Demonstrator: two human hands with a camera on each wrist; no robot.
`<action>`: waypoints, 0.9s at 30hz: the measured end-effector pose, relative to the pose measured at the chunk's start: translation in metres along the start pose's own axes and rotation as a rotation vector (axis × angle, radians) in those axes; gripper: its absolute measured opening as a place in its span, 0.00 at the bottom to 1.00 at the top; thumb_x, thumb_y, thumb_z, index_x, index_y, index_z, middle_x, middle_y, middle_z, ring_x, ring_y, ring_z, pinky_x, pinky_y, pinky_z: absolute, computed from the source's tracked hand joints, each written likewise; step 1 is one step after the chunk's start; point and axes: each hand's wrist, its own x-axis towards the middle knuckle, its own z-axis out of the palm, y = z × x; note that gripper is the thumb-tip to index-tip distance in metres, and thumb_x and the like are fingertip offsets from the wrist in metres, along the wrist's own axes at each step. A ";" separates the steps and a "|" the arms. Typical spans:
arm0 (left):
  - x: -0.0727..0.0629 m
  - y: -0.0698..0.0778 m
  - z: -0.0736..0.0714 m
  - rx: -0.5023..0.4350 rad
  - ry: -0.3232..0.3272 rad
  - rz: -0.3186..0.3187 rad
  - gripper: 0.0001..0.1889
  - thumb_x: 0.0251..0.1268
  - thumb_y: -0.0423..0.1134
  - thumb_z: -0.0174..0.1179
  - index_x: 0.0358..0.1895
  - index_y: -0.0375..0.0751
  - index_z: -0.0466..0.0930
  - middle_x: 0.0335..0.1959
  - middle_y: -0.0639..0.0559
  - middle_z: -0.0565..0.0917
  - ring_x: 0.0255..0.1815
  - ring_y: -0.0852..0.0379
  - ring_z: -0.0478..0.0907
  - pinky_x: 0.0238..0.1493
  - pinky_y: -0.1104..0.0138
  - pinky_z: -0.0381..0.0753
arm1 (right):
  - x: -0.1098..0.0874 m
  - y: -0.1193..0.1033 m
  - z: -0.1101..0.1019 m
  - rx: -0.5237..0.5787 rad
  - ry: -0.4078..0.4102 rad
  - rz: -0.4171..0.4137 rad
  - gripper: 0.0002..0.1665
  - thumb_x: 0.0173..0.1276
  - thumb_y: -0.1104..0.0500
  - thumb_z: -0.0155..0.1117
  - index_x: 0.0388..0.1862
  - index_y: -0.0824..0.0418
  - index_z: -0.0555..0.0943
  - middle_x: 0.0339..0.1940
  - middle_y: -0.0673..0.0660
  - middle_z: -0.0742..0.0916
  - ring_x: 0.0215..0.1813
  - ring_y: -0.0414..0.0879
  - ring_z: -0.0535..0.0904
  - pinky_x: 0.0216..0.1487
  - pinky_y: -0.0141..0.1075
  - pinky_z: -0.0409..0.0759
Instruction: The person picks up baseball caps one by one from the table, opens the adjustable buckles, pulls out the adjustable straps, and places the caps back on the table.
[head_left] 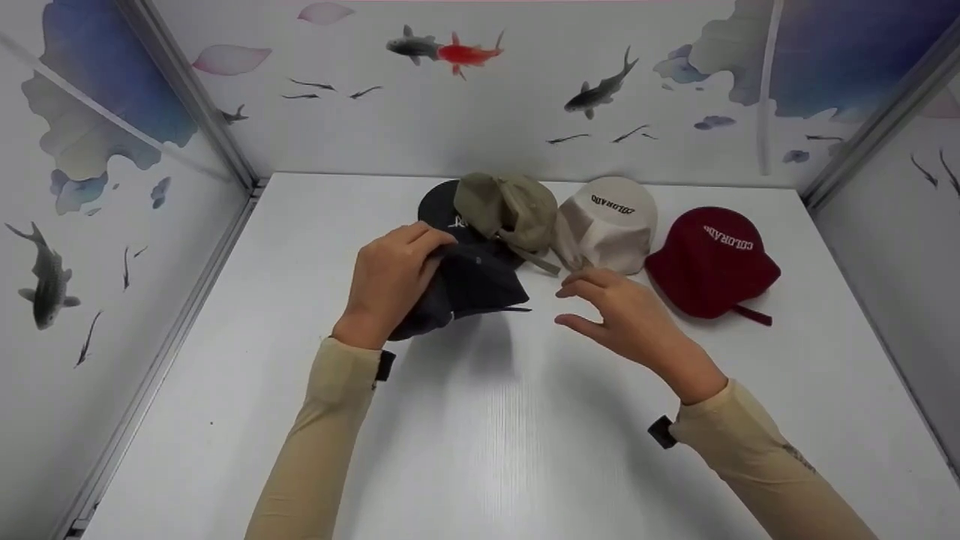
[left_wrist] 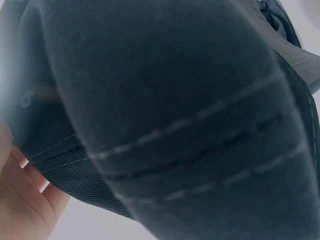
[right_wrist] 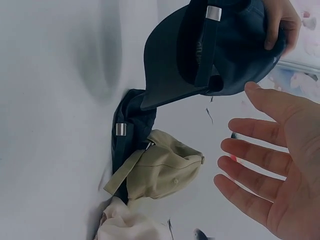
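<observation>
My left hand (head_left: 397, 270) grips a dark navy baseball cap (head_left: 480, 281) by its crown, holding it tilted over the table with a shadow below. In the left wrist view the cap (left_wrist: 170, 110) fills most of the picture, with fingers of the left hand (left_wrist: 30, 195) behind its edge. The right wrist view shows its brim, back strap and metal buckle (right_wrist: 213, 13). My right hand (head_left: 630, 319) hovers to the right of this cap, fingers apart and holding nothing; its thumb tip overlaps the crown's edge in the right wrist view.
Along the back of the white table (head_left: 247, 322) lie a black cap (head_left: 435, 202), an olive cap (head_left: 525, 210) overlapping it, a cream cap (head_left: 611, 225) and a dark red cap (head_left: 712, 262). Printed wall panels (head_left: 480, 112) enclose the back and sides.
</observation>
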 end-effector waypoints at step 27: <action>0.005 0.039 0.049 -0.023 -0.069 0.117 0.06 0.65 0.37 0.67 0.43 0.49 0.86 0.39 0.56 0.87 0.41 0.58 0.86 0.47 0.66 0.86 | -0.003 -0.023 -0.005 -0.015 0.054 -0.098 0.13 0.63 0.50 0.74 0.43 0.53 0.86 0.46 0.50 0.88 0.50 0.46 0.85 0.51 0.41 0.84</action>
